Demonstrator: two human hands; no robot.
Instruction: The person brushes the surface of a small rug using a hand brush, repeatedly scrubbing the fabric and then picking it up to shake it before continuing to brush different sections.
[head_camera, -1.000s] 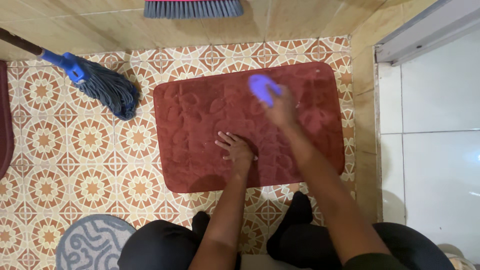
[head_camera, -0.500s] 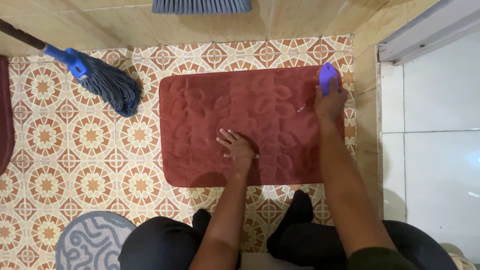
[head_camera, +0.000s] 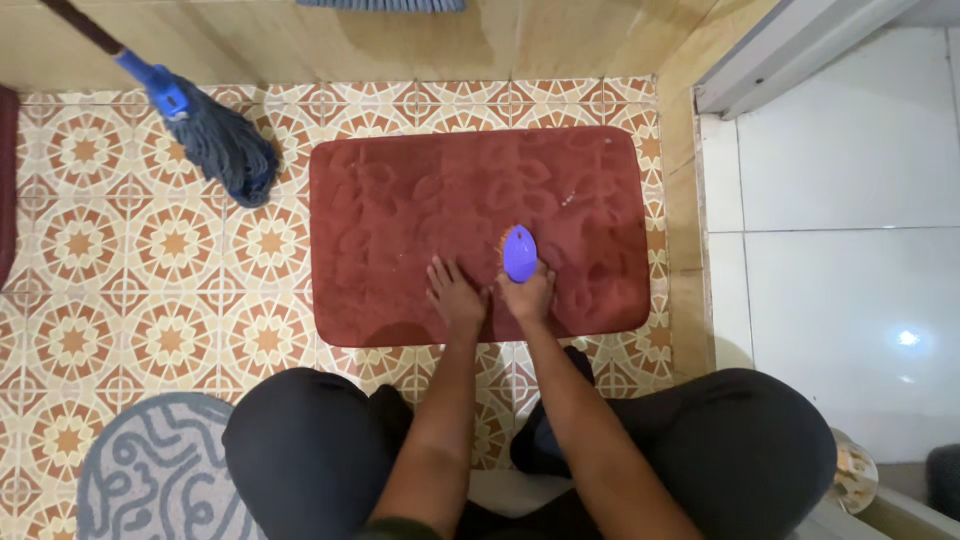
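A dark red embossed bath mat (head_camera: 400, 200) lies flat on the patterned tile floor. My right hand (head_camera: 527, 297) grips a purple oval scrub brush (head_camera: 519, 253) and presses it on the mat near its front edge. Just left of it, my left hand (head_camera: 455, 295) rests flat on the mat with fingers spread, almost touching the right hand. My knees in dark trousers (head_camera: 300, 440) show at the bottom.
A blue string mop (head_camera: 215, 145) lies on the tiles left of the mat, its handle running off the top left. A broom head (head_camera: 385, 5) peeks in at the top. A grey round rug (head_camera: 150, 470) sits bottom left. White tiles and a raised threshold (head_camera: 685, 250) lie right.
My right hand has swept the purple brush from the mat's far right corner back to the front middle, beside my left hand. The left hand has stayed on the mat.
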